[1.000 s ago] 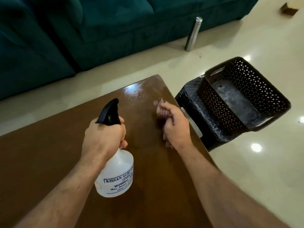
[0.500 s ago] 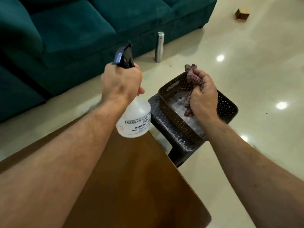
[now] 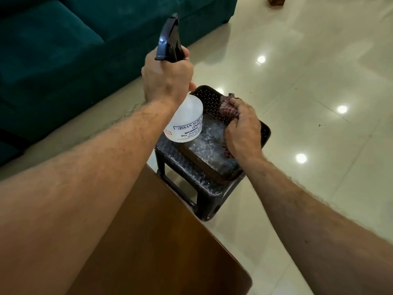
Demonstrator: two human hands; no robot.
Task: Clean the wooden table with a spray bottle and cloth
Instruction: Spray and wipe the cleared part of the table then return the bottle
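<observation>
My left hand (image 3: 167,80) grips the neck of a white spray bottle (image 3: 186,122) with a black trigger head, held in the air over the near-left part of a dark perforated basket (image 3: 209,99). My right hand (image 3: 243,129) holds a crumpled reddish checked cloth (image 3: 228,109) down inside that basket, against its far wall. The corner of the brown wooden table (image 3: 161,241) lies below my forearms, at the bottom of the view.
The basket sits on a low dark stool (image 3: 200,189) standing right beside the table's corner. A teal sofa (image 3: 74,50) fills the upper left. Glossy cream floor tiles (image 3: 308,81) spread to the right, with a small wooden block (image 3: 276,0) far off.
Both hands left the tabletop and swung right to the basket. Since half a second ago the right hand has dropped lower into the basket with the cloth, and the bottle came over its edge.
</observation>
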